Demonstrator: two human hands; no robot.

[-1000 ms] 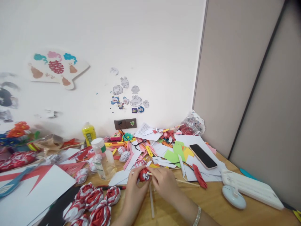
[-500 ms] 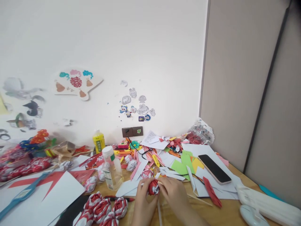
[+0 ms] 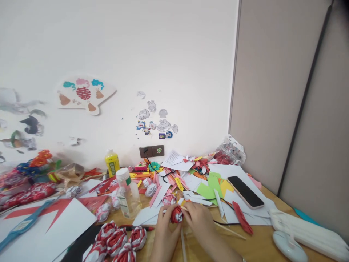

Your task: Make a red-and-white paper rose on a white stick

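Note:
Between my two hands is a small red and white paper rose (image 3: 177, 214). My left hand (image 3: 167, 225) curls round its left side, thumb below and fingers above. From the other side my right hand (image 3: 198, 222) pinches the rose's edge with its fingertips, which partly hide it. A thin white paper strip (image 3: 183, 243) lies or hangs directly below the rose; whether it joins the rose I cannot tell. Several finished red and white paper roses (image 3: 116, 241) are bunched to the left of my left hand.
A clear jar (image 3: 128, 194) with a white lid and a yellow bottle (image 3: 112, 162) stand at left. Coloured paper scraps (image 3: 174, 178) cover the back. On the right lie a phone (image 3: 245, 191), a folded red paper (image 3: 242, 218), a thin stick (image 3: 230, 231) and a white device (image 3: 290, 245).
The view has shifted slightly, so everything sits a little further left. Both hands keep their grip on the paper rose, with only small finger movement.

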